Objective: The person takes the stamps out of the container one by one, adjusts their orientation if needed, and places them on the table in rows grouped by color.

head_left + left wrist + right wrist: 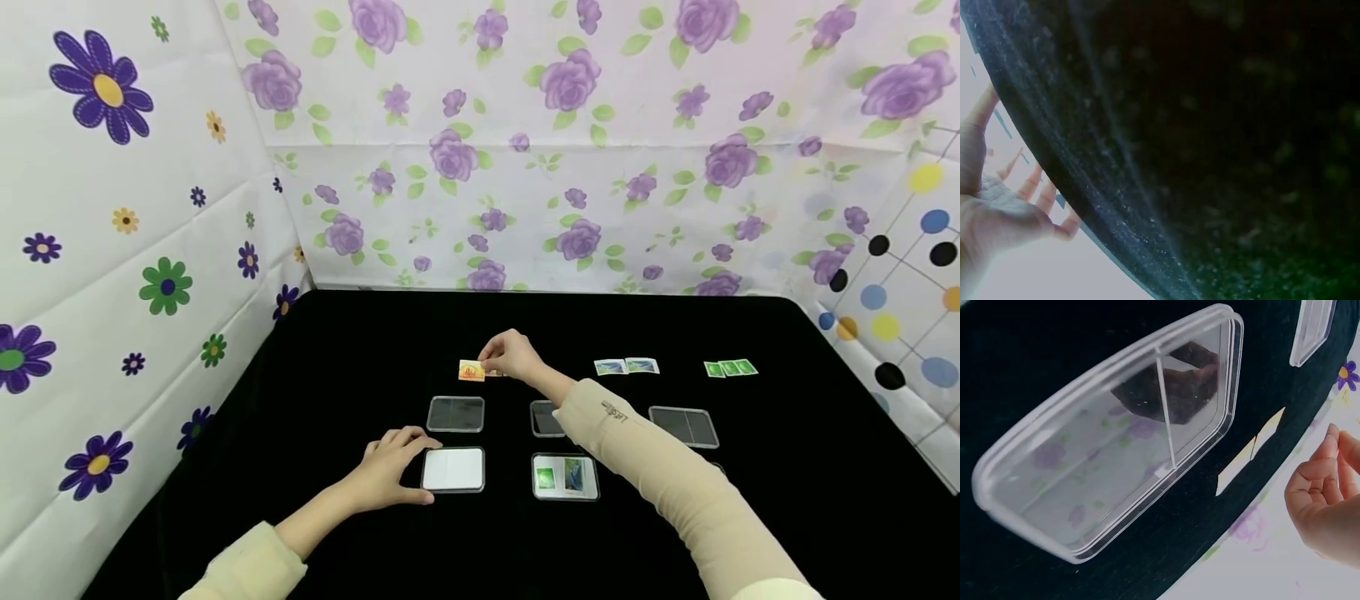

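Note:
My right hand (513, 357) reaches to the back row, thumb and forefinger close together. In the head view its fingertips overlap an orange stamp-like piece (472, 371) and a second piece (495, 373), partly hidden. The right wrist view has two small pieces (1266, 434) lying flat, side by side, away from the fingertips; I cannot tell whether the hand pinches anything. Nearer me, my left hand (384, 472) lies spread at the left side of a clear case with a white insert (453, 469), forefinger at its upper corner and thumb by its lower corner.
Clear divided cases stand in a middle row: left (456, 414), centre (1104, 469) under the right arm, and right (684, 427). A case with green and blue pieces (566, 477) lies in front. Behind are blue pieces (611, 367) and green pieces (731, 368) on black cloth.

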A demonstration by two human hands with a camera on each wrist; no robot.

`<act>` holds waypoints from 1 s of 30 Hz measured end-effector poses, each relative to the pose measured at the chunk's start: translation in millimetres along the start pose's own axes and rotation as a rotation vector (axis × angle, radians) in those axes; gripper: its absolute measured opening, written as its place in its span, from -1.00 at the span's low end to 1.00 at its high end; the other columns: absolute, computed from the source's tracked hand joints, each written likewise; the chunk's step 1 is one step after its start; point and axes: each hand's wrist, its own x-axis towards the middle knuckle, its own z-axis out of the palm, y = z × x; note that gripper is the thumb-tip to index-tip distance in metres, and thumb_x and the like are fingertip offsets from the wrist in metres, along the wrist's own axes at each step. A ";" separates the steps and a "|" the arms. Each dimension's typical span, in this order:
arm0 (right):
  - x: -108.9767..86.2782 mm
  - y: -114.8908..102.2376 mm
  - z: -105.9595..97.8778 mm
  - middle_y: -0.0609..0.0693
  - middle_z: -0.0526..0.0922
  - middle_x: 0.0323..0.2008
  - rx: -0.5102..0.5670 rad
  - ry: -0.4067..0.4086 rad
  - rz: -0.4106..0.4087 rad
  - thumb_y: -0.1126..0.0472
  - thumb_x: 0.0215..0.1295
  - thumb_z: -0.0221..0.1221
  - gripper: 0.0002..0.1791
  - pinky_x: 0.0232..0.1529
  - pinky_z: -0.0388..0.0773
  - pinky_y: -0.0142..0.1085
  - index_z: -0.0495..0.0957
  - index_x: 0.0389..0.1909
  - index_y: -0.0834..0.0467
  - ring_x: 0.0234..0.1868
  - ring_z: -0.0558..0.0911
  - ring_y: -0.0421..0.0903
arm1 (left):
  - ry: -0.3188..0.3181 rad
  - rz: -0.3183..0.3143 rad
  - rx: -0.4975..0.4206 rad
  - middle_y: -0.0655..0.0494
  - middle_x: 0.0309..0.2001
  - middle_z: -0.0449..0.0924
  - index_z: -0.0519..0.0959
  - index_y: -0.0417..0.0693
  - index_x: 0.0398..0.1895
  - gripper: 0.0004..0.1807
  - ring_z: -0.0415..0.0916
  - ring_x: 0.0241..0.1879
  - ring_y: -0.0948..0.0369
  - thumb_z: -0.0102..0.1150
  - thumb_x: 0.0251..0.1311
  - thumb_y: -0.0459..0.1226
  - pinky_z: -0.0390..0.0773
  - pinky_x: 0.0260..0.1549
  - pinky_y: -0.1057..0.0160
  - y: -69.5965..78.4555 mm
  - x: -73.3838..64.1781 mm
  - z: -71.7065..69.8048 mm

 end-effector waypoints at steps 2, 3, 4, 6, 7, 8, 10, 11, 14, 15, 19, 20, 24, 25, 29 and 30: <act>5.9 -1.1 1.4 0.15 0.73 -0.44 -0.018 0.004 0.005 0.40 0.10 0.28 -0.95 -0.50 0.49 -0.45 0.67 -0.40 0.31 -0.55 0.60 -0.19 | 0.001 -0.004 -0.001 -0.03 0.18 0.38 0.44 0.07 0.15 -0.28 0.28 0.16 -0.11 0.46 -0.16 -0.02 0.25 0.02 -0.32 -0.1 0.2 -1.0; 8.7 -1.6 2.1 0.15 0.73 -0.42 -0.024 0.005 0.009 0.39 0.10 0.28 -0.94 -0.50 0.48 -0.45 0.67 -0.40 0.31 -0.53 0.62 -0.15 | 0.001 -0.007 -0.002 -0.03 0.18 0.38 0.44 0.07 0.15 -0.28 0.27 0.16 -0.11 0.47 -0.17 -0.03 0.24 0.02 -0.32 -0.1 0.5 -1.5; 11.3 -1.8 2.6 0.15 0.73 -0.41 -0.030 0.005 0.012 0.39 0.10 0.28 -0.94 -0.49 0.48 -0.45 0.67 -0.39 0.30 -0.51 0.63 -0.12 | 0.000 -0.007 -0.003 -0.03 0.18 0.37 0.44 0.06 0.15 -0.28 0.27 0.16 -0.11 0.47 -0.17 -0.03 0.24 0.02 -0.32 0.1 0.8 -2.0; 15.4 -2.0 3.2 0.16 0.73 -0.40 -0.028 0.003 0.031 0.38 0.11 0.27 -0.94 -0.48 0.50 -0.43 0.67 -0.39 0.31 -0.45 0.66 -0.02 | -0.003 -0.006 -0.006 -0.04 0.19 0.37 0.44 0.06 0.15 -0.28 0.27 0.17 -0.12 0.47 -0.16 -0.03 0.24 0.02 -0.32 0.6 1.7 -2.7; 16.9 -2.1 3.5 0.17 0.73 -0.39 -0.023 0.000 0.045 0.38 0.13 0.27 -0.94 -0.48 0.51 -0.41 0.67 -0.38 0.31 -0.43 0.67 0.02 | -0.005 -0.004 -0.009 -0.05 0.19 0.37 0.44 0.06 0.16 -0.28 0.27 0.17 -0.12 0.47 -0.16 -0.04 0.24 0.02 -0.32 0.9 2.1 -2.9; 18.5 -1.7 3.8 0.18 0.72 -0.39 -0.023 0.001 0.057 0.37 0.13 0.27 -0.93 -0.47 0.52 -0.39 0.67 -0.38 0.31 -0.41 0.67 0.04 | -0.006 -0.003 -0.010 -0.05 0.19 0.37 0.43 0.06 0.16 -0.27 0.27 0.17 -0.12 0.47 -0.16 -0.03 0.24 0.02 -0.32 1.1 2.2 -3.0; 21.0 -0.4 5.2 0.18 0.72 -0.39 -0.026 0.000 0.084 0.36 0.14 0.26 -0.93 -0.45 0.54 -0.36 0.67 -0.38 0.30 -0.41 0.66 0.03 | -0.009 0.000 -0.014 -0.06 0.19 0.37 0.43 0.05 0.16 -0.27 0.27 0.17 -0.12 0.46 -0.16 -0.03 0.24 0.02 -0.32 1.5 2.0 -2.7; 22.2 0.2 6.0 0.17 0.72 -0.40 -0.032 0.004 0.096 0.36 0.14 0.27 -0.93 -0.45 0.54 -0.35 0.67 -0.39 0.30 -0.41 0.66 0.02 | -0.010 0.000 -0.014 -0.06 0.19 0.37 0.43 0.06 0.16 -0.28 0.27 0.16 -0.12 0.46 -0.16 -0.03 0.24 0.02 -0.31 1.4 1.7 -2.5; 25.4 1.8 9.5 0.16 0.72 -0.40 -0.047 0.011 0.131 0.35 0.13 0.28 -0.94 -0.44 0.55 -0.34 0.68 -0.40 0.28 -0.45 0.65 -0.04 | -0.011 -0.006 -0.010 -0.04 0.19 0.37 0.43 0.06 0.16 -0.28 0.27 0.17 -0.12 0.47 -0.16 -0.03 0.24 0.02 -0.31 1.0 0.0 -2.3; 26.6 2.3 10.7 0.15 0.72 -0.40 -0.051 0.015 0.140 0.35 0.12 0.29 -0.95 -0.44 0.55 -0.34 0.68 -0.41 0.28 -0.46 0.65 -0.05 | -0.010 -0.007 -0.010 -0.04 0.19 0.37 0.44 0.06 0.15 -0.28 0.27 0.17 -0.12 0.47 -0.16 -0.04 0.24 0.02 -0.31 0.8 -0.5 -2.5; 29.7 1.5 13.6 0.16 0.72 -0.37 -0.049 0.018 0.170 0.36 0.11 0.29 -0.94 -0.39 0.57 -0.31 0.68 -0.40 0.28 -0.43 0.65 -0.03 | -0.006 -0.010 -0.010 -0.05 0.18 0.37 0.44 0.05 0.15 -0.28 0.27 0.17 -0.13 0.47 -0.17 -0.05 0.24 0.03 -0.32 0.7 -0.9 -3.5; 30.4 1.1 14.3 0.17 0.72 -0.36 -0.051 0.019 0.179 0.36 0.11 0.29 -0.94 -0.38 0.58 -0.31 0.69 -0.39 0.28 -0.42 0.66 -0.03 | -0.006 -0.009 -0.010 -0.05 0.18 0.37 0.44 0.05 0.15 -0.28 0.27 0.17 -0.13 0.47 -0.17 -0.05 0.24 0.02 -0.32 0.7 -1.0 -3.7; 32.7 0.7 16.9 0.16 0.73 -0.36 -0.065 0.033 0.229 0.35 0.11 0.30 -0.94 -0.40 0.57 -0.33 0.69 -0.40 0.28 -0.43 0.66 -0.04 | -0.010 0.002 -0.004 -0.05 0.19 0.37 0.43 0.06 0.16 -0.28 0.28 0.16 -0.11 0.46 -0.15 -0.03 0.27 0.01 -0.28 0.5 -0.9 -3.3; 33.2 0.9 17.4 0.15 0.73 -0.37 -0.075 0.042 0.239 0.35 0.10 0.30 -0.94 -0.42 0.56 -0.33 0.69 -0.41 0.27 -0.44 0.65 -0.04 | -0.010 0.004 -0.003 -0.05 0.18 0.37 0.43 0.05 0.16 -0.28 0.28 0.16 -0.11 0.46 -0.15 -0.03 0.27 0.00 -0.27 0.5 -0.8 -3.1; 35.2 3.9 20.6 0.13 0.74 -0.38 -0.110 0.078 0.270 0.35 0.08 0.31 -0.96 -0.39 0.52 -0.34 0.69 -0.44 0.25 -0.39 0.64 -0.03 | -0.004 0.005 -0.002 -0.05 0.18 0.37 0.43 0.05 0.15 -0.27 0.28 0.16 -0.11 0.47 -0.17 -0.04 0.26 0.01 -0.29 0.5 -0.6 -2.0; 35.2 4.9 21.6 0.13 0.73 -0.37 -0.112 0.082 0.276 0.35 0.08 0.30 -0.97 -0.35 0.53 -0.32 0.69 -0.44 0.25 -0.35 0.64 -0.01 | -0.004 0.004 -0.003 -0.04 0.18 0.37 0.44 0.05 0.15 -0.27 0.28 0.16 -0.11 0.47 -0.18 -0.04 0.26 0.01 -0.29 0.5 -0.7 -1.5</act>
